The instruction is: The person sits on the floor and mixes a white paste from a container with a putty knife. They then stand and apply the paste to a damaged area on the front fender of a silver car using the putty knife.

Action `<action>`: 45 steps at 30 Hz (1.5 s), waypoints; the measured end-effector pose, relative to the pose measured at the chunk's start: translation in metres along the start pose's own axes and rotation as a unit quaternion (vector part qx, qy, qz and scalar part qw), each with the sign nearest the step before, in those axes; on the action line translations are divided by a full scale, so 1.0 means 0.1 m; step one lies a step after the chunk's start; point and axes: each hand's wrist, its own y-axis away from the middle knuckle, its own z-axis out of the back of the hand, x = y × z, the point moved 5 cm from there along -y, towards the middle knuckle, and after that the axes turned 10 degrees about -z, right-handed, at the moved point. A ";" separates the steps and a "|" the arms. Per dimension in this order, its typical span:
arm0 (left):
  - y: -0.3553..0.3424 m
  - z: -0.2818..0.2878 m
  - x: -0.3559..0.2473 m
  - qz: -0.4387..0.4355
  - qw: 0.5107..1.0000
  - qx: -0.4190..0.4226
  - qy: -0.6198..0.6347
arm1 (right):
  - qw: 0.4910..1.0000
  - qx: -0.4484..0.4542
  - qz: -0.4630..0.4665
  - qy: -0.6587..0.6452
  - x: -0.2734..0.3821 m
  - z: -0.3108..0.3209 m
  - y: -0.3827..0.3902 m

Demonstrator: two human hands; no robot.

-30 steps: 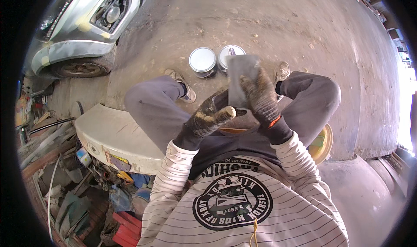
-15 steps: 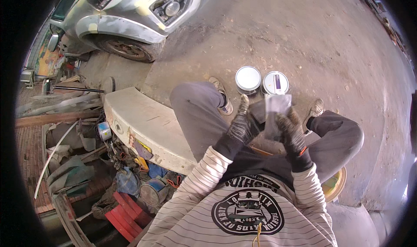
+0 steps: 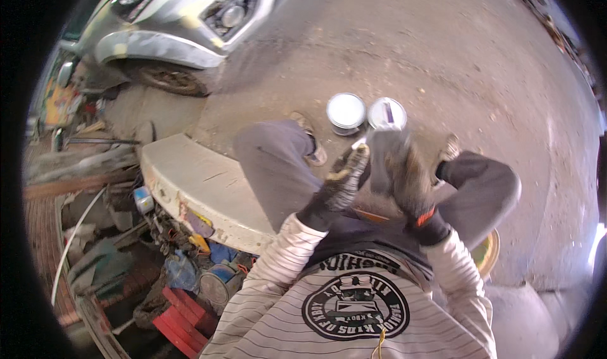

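Note:
My left hand [image 3: 344, 179], in a dark work glove with pale worn patches, is closed with the thumb up along the edge of a dark flat plate, mostly hidden behind the other piece. A small white smear shows by the thumb tip. My right hand [image 3: 411, 185], in a similar glove with an orange cuff band, grips a thin grey flat sheet [image 3: 384, 153], blurred by motion. The two flat pieces overlap between my hands, above my lap. Whether they touch, I cannot tell. Just beyond stand two round tins, one with a plain white lid [image 3: 346, 110], the other with a dark-marked lid [image 3: 387, 114].
A pale curved car panel [image 3: 202, 185] lies to my left, beside a heap of scrap, tins and red pieces [image 3: 183, 321]. At the far left stands a car [image 3: 164, 49] with patchy paint. A round yellowish container [image 3: 487, 256] is by my right thigh.
My right hand has turned the grey sheet, which now looks darker and sits farther left across the dark plate. The whole view has shifted slightly.

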 end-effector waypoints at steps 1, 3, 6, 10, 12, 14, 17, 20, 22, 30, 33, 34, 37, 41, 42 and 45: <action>0.06 -0.04 0.10 0.133 0.984 0.007 0.120 | 0.997 0.056 -0.058 -0.012 -0.09 -0.05 -0.02; 0.01 0.05 0.00 0.004 0.999 -0.030 0.041 | 0.990 0.084 -0.111 0.009 -0.12 -0.02 -0.07; 0.08 -0.02 0.20 0.250 0.951 -0.011 0.183 | 0.967 -0.005 -0.065 -0.246 0.08 0.13 -0.03; -0.07 -0.13 -0.20 -0.149 0.930 0.033 -0.334 | 0.965 0.162 -0.058 0.197 -0.35 -0.43 0.09; -0.01 -0.19 0.06 0.150 0.981 0.007 0.125 | 0.977 0.142 -0.150 -0.048 -0.44 -0.39 0.10; -0.11 -0.18 -0.07 -0.034 0.990 0.075 -0.113 | 0.892 0.089 -0.224 -0.382 -0.51 -0.31 0.08; -0.20 -0.04 -0.23 -0.158 0.960 -0.036 -0.228 | 0.916 0.194 -0.245 -0.251 -0.41 -0.24 -0.09; -0.24 -0.20 -0.01 0.160 0.871 -0.051 0.461 | 0.920 0.137 -0.268 -0.253 -0.41 -0.15 -0.23; -0.27 -0.03 -0.14 -0.010 0.982 -0.077 0.174 | 0.903 0.151 -0.283 -0.285 -0.45 -0.23 -0.24; -0.22 -0.03 -0.09 0.091 0.899 -0.050 0.425 | 0.907 0.191 -0.250 -0.280 -0.52 -0.25 -0.46; -0.21 -0.07 -0.10 0.089 0.843 -0.047 0.528 | 0.843 0.054 -0.139 -0.517 -0.13 0.01 -0.41; -0.23 -0.08 -0.06 0.094 0.841 -0.038 0.531 | 0.883 0.118 -0.192 -0.411 -0.17 0.02 -0.48; -0.12 -0.08 -0.02 0.065 0.916 -0.021 0.395 | 0.856 0.103 -0.297 -0.410 -0.29 -0.06 -0.45; -0.10 -0.01 -0.02 0.013 0.964 -0.034 0.262 | 0.940 0.059 -0.134 -0.307 -0.16 0.12 -0.55; -0.12 0.02 -0.03 0.006 0.969 -0.036 0.245 | 0.920 0.170 -0.192 -0.296 -0.13 0.03 -0.49; -0.16 0.15 -0.14 -0.042 0.986 -0.035 0.160 | 0.895 0.119 -0.207 -0.378 -0.01 0.23 -0.55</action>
